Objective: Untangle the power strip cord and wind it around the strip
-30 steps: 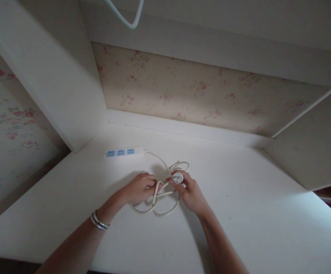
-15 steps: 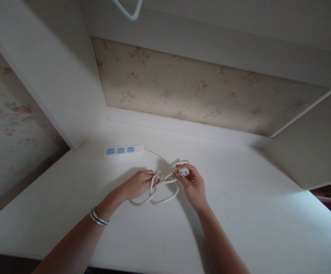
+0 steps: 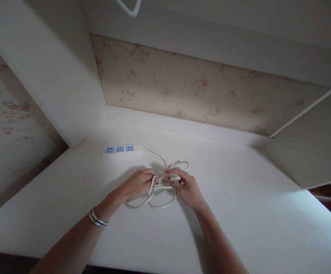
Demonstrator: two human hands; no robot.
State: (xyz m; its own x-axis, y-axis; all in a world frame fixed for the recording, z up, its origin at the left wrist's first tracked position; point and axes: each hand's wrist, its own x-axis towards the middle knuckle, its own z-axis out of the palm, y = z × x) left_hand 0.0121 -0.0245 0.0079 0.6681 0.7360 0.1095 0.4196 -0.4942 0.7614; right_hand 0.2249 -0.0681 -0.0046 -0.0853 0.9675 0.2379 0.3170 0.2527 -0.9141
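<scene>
A white power strip (image 3: pixel 123 150) with three blue socket faces lies toward the back left of the white desktop. Its cream cord (image 3: pixel 162 206) runs from the strip's right end into loose loops around and between my hands. My left hand (image 3: pixel 139 184) is closed on part of the looped cord. In my right hand (image 3: pixel 188 188), thumb and fingers are closed around the white plug (image 3: pixel 175 179), its metal prongs showing and pointing toward me. A small loop of cord lies just behind my right hand. Fingers partly cover the cord where the strands cross.
The white desktop (image 3: pixel 239 213) has a raised back edge and panels on both sides. Above it hangs a shelf (image 3: pixel 211 45), with a white bent rod or hook (image 3: pixel 132 13) near the top. Floral wallpaper (image 3: pixel 182 87) covers the back.
My right hand has moved slightly left and toward me, and the plug has turned so its prongs point down toward me. My left hand stays closed on the cord.
</scene>
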